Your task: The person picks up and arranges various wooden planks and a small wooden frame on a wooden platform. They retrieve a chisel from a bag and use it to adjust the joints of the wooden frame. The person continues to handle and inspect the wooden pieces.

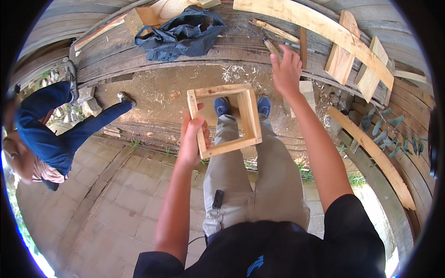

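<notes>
My left hand [192, 136] grips the left side of an open square wooden frame [252, 111], thumb on its front edge. Through its hollow middle I see the ground and part of my trousers. My right hand [287, 72] reaches over the edge of the plank bench [113, 62], its fingers apart and holding nothing. Just beyond those fingertips lies a tool with a wooden handle [271, 47] and a dark blade; whether I touch it I cannot tell. A slim pale wooden piece [278, 31] rests beside it.
A black plastic bag [183, 34] and a wooden block [139, 21] sit on the bench. A long curved-looking board [320, 30] crosses shorter boards [343, 51] at the right. Another board [375, 157] leans lower right by leaves. At left, another person in blue trousers [46, 123] sits.
</notes>
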### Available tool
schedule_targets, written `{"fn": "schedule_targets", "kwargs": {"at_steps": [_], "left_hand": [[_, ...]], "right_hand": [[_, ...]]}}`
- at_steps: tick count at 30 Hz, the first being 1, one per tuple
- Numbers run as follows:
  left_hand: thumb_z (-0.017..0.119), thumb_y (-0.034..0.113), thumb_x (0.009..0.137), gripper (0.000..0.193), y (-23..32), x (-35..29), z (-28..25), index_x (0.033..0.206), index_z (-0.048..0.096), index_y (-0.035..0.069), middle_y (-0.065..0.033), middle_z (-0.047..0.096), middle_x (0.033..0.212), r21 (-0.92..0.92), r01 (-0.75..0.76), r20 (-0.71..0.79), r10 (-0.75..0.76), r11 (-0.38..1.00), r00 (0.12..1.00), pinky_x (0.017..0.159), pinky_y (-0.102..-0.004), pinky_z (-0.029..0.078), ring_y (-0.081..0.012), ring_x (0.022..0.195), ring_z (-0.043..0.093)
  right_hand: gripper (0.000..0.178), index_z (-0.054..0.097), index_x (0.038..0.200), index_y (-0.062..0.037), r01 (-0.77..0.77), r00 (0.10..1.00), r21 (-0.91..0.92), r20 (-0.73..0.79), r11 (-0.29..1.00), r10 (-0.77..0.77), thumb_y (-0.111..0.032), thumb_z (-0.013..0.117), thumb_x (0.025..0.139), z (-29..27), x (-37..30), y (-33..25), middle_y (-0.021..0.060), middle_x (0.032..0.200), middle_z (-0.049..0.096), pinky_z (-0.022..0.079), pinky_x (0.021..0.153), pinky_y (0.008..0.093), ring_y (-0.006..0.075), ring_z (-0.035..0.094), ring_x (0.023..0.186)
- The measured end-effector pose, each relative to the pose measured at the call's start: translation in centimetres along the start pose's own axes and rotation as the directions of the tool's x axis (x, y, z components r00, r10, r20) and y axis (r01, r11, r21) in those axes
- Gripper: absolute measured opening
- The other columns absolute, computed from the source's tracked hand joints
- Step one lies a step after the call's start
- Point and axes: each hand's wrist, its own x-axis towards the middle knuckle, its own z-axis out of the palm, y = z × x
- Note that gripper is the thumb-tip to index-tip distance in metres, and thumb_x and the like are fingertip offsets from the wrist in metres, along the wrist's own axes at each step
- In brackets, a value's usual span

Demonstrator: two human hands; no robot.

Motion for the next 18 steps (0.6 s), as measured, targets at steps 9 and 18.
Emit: {"fn": "schedule_targets", "kwargs": {"at_steps": [9,18], "left_hand": [[0.051,0.045,0.087,0.061,0.9,-5.5,5.6,0.132,0.037,0.007,0.0009,0.038,0.073,-0.130,0.108,0.024,-0.105,0.986,0.994,0.046,-0.0231,0.034,-0.0080,0.053,0.037],[0.047,0.046,0.090,0.064,2.5,-10.0,8.3,0.137,0.033,0.005,-0.0027,0.049,0.086,0.056,-0.059,0.156,0.050,0.997,0.986,0.056,-0.0298,0.047,-0.0124,0.062,0.054]], "right_hand": [[0.067,0.021,0.147,-0.0156,-0.560,0.698,0.597,0.714,0.575,-0.062,-0.032,0.054,0.091,-15.9,-10.6,-7.4,0.0115,0.126,0.048,0.049,0.085,0.0357,0.0220,0.054,0.112],[0.087,0.017,0.148,-0.0185,-0.597,0.763,0.716,0.647,0.362,-0.021,-0.005,0.057,0.073,-21.5,-13.3,-8.5,0.0092,0.120,0.046,0.047,0.067,0.0310,0.0153,0.053,0.087]]}}
